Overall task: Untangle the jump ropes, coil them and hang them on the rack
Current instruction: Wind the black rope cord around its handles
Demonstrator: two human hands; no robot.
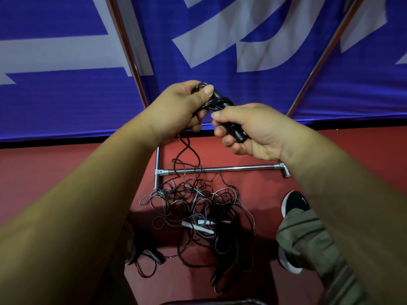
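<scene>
No text can be read. The blue banner [330, 91], behind the rack [231, 168], carries big white strokes, but they are cut off and form no legible word.

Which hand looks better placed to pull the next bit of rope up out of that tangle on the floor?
Probably the left hand, which holds the coiled rope: the loose strand drops from beneath its fingers to the tangle. The right hand is gripping a black handle.

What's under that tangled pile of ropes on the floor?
The red floor shows through the pile; the rack's chrome bar runs beneath its far strands. Anything below the dense middle is hidden.
</scene>
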